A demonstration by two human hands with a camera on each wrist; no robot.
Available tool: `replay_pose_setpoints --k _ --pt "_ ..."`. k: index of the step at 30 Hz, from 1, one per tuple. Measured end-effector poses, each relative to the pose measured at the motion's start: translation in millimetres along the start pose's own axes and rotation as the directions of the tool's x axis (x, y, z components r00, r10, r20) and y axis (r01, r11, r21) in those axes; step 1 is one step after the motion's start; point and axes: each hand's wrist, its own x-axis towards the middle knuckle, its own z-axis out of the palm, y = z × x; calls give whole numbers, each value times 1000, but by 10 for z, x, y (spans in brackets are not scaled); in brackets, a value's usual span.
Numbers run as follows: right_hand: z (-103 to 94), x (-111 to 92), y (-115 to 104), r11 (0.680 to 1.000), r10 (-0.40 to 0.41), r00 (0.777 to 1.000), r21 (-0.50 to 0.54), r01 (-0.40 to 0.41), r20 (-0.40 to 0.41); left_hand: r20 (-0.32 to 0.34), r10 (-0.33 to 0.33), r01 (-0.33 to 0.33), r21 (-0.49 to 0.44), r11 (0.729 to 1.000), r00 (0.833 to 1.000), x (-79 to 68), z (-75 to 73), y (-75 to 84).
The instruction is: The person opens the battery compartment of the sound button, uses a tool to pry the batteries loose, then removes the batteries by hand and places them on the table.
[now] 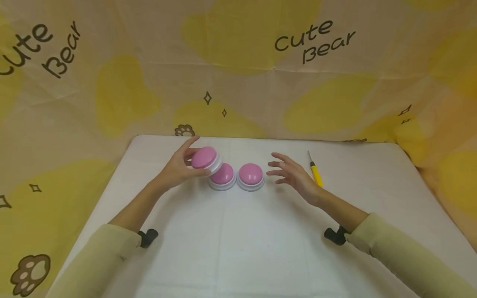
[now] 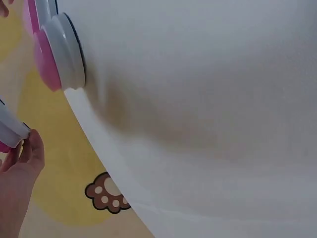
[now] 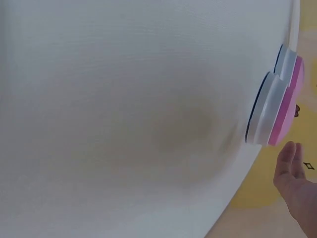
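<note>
My left hand (image 1: 177, 169) grips a pink-domed push button (image 1: 204, 157) with a white base, thumb on the near side of its rim. The button is tilted and held above the table. In the left wrist view its white base (image 2: 10, 126) shows between the fingertips. Behind it, a second pink push button (image 1: 223, 177) stands on the table, partly hidden by the held one. A third push button (image 1: 250, 174) sits right beside that one. My right hand (image 1: 296, 177) hovers to the right of the third button, fingers spread and relaxed, holding nothing.
A screwdriver (image 1: 316, 174) with a yellow handle lies on the white table (image 1: 238, 248), beyond my right hand. Behind the table's far edge hangs a yellow patterned cloth (image 1: 238, 82). Black wrist mounts (image 1: 149, 238) stick out at both sleeves.
</note>
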Motion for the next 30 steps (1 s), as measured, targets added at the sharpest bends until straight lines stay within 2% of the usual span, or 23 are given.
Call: replay_pose_setpoints --k 5,13,20,30 --pt "53 25 -8 1000 -3 1000 25 3 3 40 14 -13 -22 1000 999 -13 126 91" --pt "124 42 24 998 -7 1000 69 6 16 89 74 -71 -35 997 993 -50 295 192" --pt "198 27 -4 997 -5 999 73 2 43 118 78 -68 -80 994 990 -81 425 254" --pt "314 8 -14 999 19 998 -27 -18 55 132 143 -132 -91 987 981 -112 548 276"
